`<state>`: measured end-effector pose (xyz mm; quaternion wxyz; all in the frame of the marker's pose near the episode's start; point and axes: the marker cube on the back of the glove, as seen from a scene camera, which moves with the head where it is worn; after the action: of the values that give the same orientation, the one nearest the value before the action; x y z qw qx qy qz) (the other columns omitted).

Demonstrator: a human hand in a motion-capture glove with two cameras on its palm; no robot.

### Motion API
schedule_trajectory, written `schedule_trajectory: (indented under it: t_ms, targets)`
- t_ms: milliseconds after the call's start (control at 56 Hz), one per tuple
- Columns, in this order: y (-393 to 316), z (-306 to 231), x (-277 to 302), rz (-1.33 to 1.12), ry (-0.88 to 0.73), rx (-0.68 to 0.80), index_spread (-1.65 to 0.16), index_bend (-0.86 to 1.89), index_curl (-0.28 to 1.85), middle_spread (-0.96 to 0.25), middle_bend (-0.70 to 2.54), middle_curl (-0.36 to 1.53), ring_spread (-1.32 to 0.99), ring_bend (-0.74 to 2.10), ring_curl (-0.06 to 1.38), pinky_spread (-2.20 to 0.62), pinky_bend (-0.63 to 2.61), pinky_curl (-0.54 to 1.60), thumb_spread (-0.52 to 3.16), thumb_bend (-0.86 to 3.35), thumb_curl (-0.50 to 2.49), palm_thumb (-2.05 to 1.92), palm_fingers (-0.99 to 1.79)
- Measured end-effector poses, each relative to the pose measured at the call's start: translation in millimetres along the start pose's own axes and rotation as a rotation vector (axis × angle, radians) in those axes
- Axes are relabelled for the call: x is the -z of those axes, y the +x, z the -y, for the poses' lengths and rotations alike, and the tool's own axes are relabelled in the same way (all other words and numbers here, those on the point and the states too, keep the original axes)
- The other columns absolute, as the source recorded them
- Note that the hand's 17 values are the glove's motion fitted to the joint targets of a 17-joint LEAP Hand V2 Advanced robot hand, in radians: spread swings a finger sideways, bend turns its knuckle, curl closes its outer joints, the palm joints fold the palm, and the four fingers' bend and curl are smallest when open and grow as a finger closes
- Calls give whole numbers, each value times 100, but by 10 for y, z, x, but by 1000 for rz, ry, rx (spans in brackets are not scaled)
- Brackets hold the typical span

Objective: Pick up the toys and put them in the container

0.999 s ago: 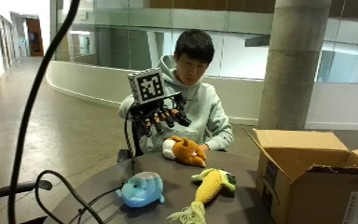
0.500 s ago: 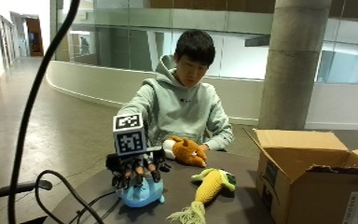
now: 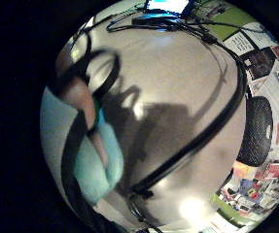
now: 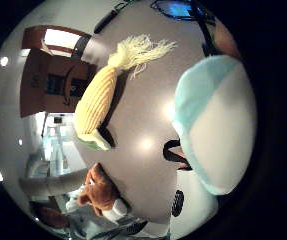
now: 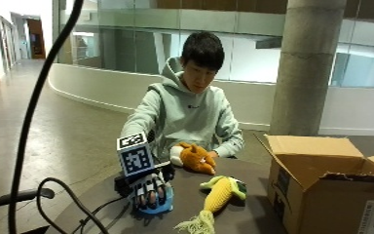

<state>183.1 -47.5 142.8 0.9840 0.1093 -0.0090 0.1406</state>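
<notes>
In the outside view my gloved right hand (image 5: 149,190) lies on top of a blue plush toy (image 5: 163,208) at the table's near left, with the fingers curled down over it. The toy's pale blue and white body (image 4: 218,130) fills much of the thumb side palm view, and it (image 3: 97,165) shows beside a finger (image 3: 83,104) in the other palm view. A yellow corn plush (image 5: 220,192) (image 4: 98,97) lies right of the hand. An orange animal plush (image 5: 196,158) (image 4: 99,187) sits farther back, close to the person's chest.
An open cardboard box (image 5: 323,190) (image 4: 53,80) stands at the table's right side, flaps up. The round dark table (image 5: 252,214) carries black cables (image 3: 202,131) at its near left. The person's bare hand (image 5: 222,153) rests beside the orange plush.
The gloved hand came down from chest height to the blue plush and now rests on it with its fingers wrapped over it. The corn and the orange plush stayed put.
</notes>
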Motion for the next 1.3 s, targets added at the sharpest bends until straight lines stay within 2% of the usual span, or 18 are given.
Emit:
schedule_trajectory:
  t_ms: [125,339,553,714,856,981,1106,1160,1213,1249,1267,1285,1302]
  targets:
    - [-97,43,31,-43,-22,6,-30,21,34,-20,46,32,-31,106,46,-31,106,44,103,21,54,66,117]
    - [-412,-48,276,-11,-197,24,-34,43,50,-26,80,49,-36,122,57,-38,114,54,74,16,66,69,116]
    - [-1037,-128,1098,15,-181,157,-37,62,68,-28,98,62,-38,131,64,-40,118,59,55,13,77,68,105]
    - [-1741,-165,1843,52,-113,247,-38,68,81,-27,104,70,-38,136,67,-41,122,63,46,12,84,68,99]
    - [-2541,-199,2318,94,21,299,-38,70,91,-27,107,75,-37,140,69,-41,126,66,40,11,89,68,95]
    - [-3089,-13,2461,187,141,363,-39,71,98,-27,110,78,-37,143,70,-41,128,67,36,10,93,68,91]
    - [-3651,166,2370,349,287,402,-39,67,104,-27,108,81,-36,143,71,-40,131,68,35,7,96,66,83]
    - [-3842,253,2274,424,301,425,-38,60,105,-27,104,81,-36,143,71,-40,135,69,37,5,96,64,71]
    - [-3985,317,2155,473,240,439,-38,52,105,-27,96,80,-35,141,71,-38,136,68,42,3,96,64,55]
    - [-4068,339,2079,479,194,433,-36,43,103,-25,87,78,-33,137,70,-33,125,66,57,3,95,60,20]
    - [-4098,353,2048,473,178,429,-36,43,101,-22,75,74,-30,120,67,-27,121,67,65,-1,91,55,-20]
    - [-4120,371,2021,463,167,427,-35,42,100,-21,70,72,-27,113,68,-24,120,68,71,-2,89,52,-31]
    - [-4136,392,2000,452,163,427,-35,38,96,-17,62,68,-23,96,63,-21,115,65,75,-7,85,45,-54]
